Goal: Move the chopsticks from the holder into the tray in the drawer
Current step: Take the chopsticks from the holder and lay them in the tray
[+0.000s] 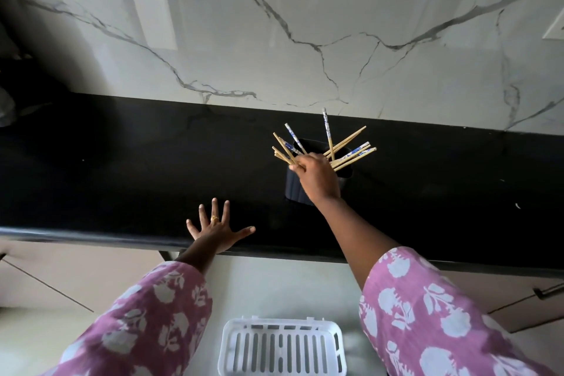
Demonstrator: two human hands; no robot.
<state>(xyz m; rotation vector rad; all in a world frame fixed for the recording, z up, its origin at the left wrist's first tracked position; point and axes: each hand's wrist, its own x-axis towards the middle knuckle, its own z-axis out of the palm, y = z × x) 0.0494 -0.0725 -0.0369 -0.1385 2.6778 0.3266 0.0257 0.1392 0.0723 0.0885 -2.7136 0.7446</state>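
A dark holder [293, 186] stands on the black counter [137, 168], right of centre. Several wooden chopsticks [351, 153], some with blue-and-white tops, fan out of it. My right hand [317, 177] is at the holder's mouth, with its fingers closed around a few chopsticks on the left side of the bunch. My left hand [216, 227] lies flat with spread fingers on the counter's front edge and holds nothing. Below the counter, a white slotted plastic tray [282, 348] sits in the open drawer [259, 290].
A white marble-patterned wall [305, 24] rises behind the counter. Dark objects crowd the far left end of the counter. A closed drawer handle [549, 291] shows at the lower right. Pink floral sleeves cover both of my forearms.
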